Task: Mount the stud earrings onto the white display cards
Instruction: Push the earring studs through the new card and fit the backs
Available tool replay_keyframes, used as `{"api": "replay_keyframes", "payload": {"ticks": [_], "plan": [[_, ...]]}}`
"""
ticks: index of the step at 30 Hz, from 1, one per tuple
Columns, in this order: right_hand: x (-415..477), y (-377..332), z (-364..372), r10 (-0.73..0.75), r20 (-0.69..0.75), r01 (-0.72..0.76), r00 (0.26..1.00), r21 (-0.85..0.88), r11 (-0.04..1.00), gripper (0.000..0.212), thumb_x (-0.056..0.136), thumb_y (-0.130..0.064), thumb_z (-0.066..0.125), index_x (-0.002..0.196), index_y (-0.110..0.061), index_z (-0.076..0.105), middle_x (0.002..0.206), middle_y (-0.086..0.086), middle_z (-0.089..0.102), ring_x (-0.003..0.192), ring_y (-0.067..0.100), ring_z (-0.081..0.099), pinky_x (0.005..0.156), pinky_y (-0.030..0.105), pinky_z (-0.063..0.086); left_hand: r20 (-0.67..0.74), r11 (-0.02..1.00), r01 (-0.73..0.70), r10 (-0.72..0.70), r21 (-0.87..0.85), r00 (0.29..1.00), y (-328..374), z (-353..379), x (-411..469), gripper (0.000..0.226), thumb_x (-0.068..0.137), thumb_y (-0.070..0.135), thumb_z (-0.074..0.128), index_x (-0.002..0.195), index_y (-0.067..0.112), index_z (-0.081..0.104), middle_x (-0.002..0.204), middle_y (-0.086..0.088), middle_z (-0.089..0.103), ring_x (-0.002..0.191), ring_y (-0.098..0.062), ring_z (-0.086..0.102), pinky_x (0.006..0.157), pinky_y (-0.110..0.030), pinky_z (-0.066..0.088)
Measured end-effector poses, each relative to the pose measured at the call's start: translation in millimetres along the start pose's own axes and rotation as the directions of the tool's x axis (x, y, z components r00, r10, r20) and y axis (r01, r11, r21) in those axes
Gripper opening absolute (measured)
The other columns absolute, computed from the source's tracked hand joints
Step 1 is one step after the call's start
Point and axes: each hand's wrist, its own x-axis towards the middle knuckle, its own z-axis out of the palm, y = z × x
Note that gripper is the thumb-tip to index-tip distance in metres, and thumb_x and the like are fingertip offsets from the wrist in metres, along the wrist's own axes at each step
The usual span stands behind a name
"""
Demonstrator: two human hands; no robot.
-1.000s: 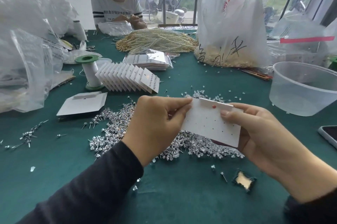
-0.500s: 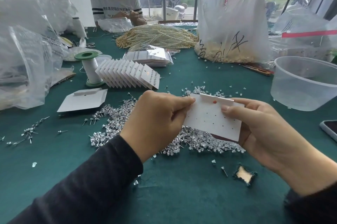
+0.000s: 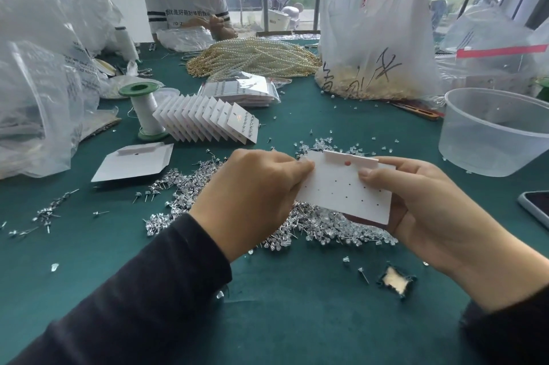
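Both hands hold one white card [image 3: 341, 189] just above the heap of studs [image 3: 326, 228] on the green table [image 3: 297, 320]; the left hand [image 3: 252, 201], fingers curled, pinches the card's left edge; the right hand [image 3: 421, 204] grips its right side, thumb on the face, fingers behind; the card's small holes show no studs; beyond the heap stands a fanned row of filled cards [image 3: 208, 118]; left of the heap lies a blank card [image 3: 133, 162]; right of the heap sit a clear tub [image 3: 490, 133] and a phone [image 3: 537, 207].
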Motion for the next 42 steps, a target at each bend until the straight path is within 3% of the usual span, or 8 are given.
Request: {"api": "replay_keyframes", "payload": {"ticks": [5,12,16,20,24,27,31,42], "plan": [[2,-1,-5,0.01,0.016,-0.01,1.0,0.038,0.999,0.014,0.084,-0.001,0.054,0.09,0.005,0.065,0.066,0.011,0.07,0.053,0.016,0.066,0.045,0.024,0.052,0.122,1.0,-0.022,0.024,-0.022,0.992,4,-5,-3,0.062,0.082,0.055,0.044,0.111,0.003,0.063,0.093,-0.012,0.071,0.075,-0.029,0.068,0.065,-0.04,0.057],[5,-9,-16,-0.276,0.154,0.309,0.949,-0.275,0.911,0.044,0.081,-0.05,0.052,0.088,-0.011,0.072,0.085,0.006,0.074,0.069,0.017,0.069,0.057,0.021,0.053,-0.201,0.945,0.226,-0.275,-0.235,0.94,0,0,2,0.024,0.091,0.016,0.053,0.075,0.007,0.069,0.059,0.002,0.067,0.047,-0.015,0.063,0.048,-0.03,0.051],[11,-1,-28,-0.384,0.337,0.391,0.86,-0.918,0.07,0.008,0.08,-0.025,0.068,0.084,-0.027,0.073,0.077,-0.014,0.064,0.069,-0.002,0.055,0.064,0.006,0.037,0.182,0.384,0.532,-0.656,-0.755,0.732,-3,1,6,0.022,0.091,0.017,0.05,0.077,0.004,0.062,0.062,-0.007,0.07,0.048,-0.016,0.065,0.047,-0.023,0.054],[17,12,-26,-0.387,0.325,0.382,0.863,-0.921,0.079,0.008,0.08,-0.017,0.068,0.083,-0.022,0.074,0.076,-0.013,0.062,0.07,0.002,0.056,0.063,0.004,0.036,0.526,-0.167,0.536,-0.566,-0.827,0.635,2,-4,5,0.018,0.089,0.007,0.051,0.082,-0.009,0.057,0.065,-0.015,0.07,0.048,-0.017,0.064,0.045,-0.018,0.052],[20,17,-20,-0.532,0.258,0.417,0.807,-0.886,0.202,0.007,0.082,-0.013,0.067,0.084,-0.018,0.072,0.075,-0.01,0.064,0.069,0.002,0.055,0.062,0.006,0.037,0.639,-0.371,0.521,-0.47,-0.769,0.609,7,-8,5,0.011,0.086,0.0,0.053,0.079,-0.007,0.055,0.063,-0.016,0.069,0.048,-0.016,0.064,0.045,-0.018,0.052],[12,13,-8,-0.721,0.211,0.576,0.66,-0.758,0.307,0.018,0.086,-0.028,0.062,0.099,-0.015,0.062,0.089,-0.003,0.063,0.079,0.008,0.058,0.071,0.014,0.045,0.631,-0.344,0.53,-0.454,-0.775,0.629,10,-8,6,0.012,0.086,0.0,0.053,0.088,-0.01,0.058,0.065,-0.016,0.069,0.051,-0.017,0.065,0.049,-0.019,0.055],[0,16,10,-0.834,0.398,0.652,0.382,-0.756,-0.063,0.02,0.08,-0.018,0.066,0.093,-0.002,0.065,0.094,0.008,0.054,0.089,0.021,0.053,0.083,0.022,0.041,0.562,-0.163,0.563,-0.487,-0.811,0.668,16,-3,4,0.017,0.09,0.003,0.05,0.086,-0.008,0.061,0.063,-0.013,0.068,0.05,-0.016,0.064,0.049,-0.018,0.053],[3,26,15,-0.809,0.404,0.559,0.427,-0.822,-0.115,0.003,0.075,-0.008,0.065,0.074,-0.006,0.064,0.084,0.005,0.059,0.083,0.018,0.051,0.077,0.03,0.035,0.542,-0.125,0.557,-0.477,-0.821,0.692,29,0,4,0.019,0.088,0.009,0.054,0.076,0.0,0.066,0.064,-0.012,0.069,0.049,-0.016,0.063,0.049,-0.02,0.053]]}}
